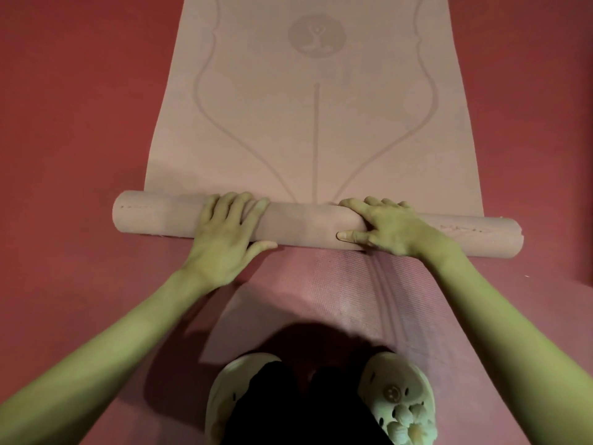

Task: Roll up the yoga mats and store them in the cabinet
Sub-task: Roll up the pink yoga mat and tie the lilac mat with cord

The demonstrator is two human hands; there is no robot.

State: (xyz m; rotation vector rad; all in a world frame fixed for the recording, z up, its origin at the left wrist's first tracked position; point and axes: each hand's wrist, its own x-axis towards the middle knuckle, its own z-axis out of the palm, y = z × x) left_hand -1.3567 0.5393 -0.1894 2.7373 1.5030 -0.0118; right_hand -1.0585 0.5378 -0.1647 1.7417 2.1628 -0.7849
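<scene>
The light is dim and warm, so colors look a bit off. A dark shadow (288,342) lies near the slippers (396,399). The picture is soft, and the edges bend, maybe from the wide lens.

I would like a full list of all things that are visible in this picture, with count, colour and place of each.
yoga mat: one, dusty pink with printed lines and a round emblem, partly rolled; the roll lies across the middle, the flat part stretches away from the person.
second mat: one, darker pink and ribbed, flat on the floor under the person's feet and next to the roll.
floor: red, on all sides.
slippers: two, pale, with small charms on the right one, at the bottom edge.
trouser legs: black, bottom centre.
left hand: one, laid over the roll, left of centre.
right hand: one, laid over the roll, right of centre.
</scene>
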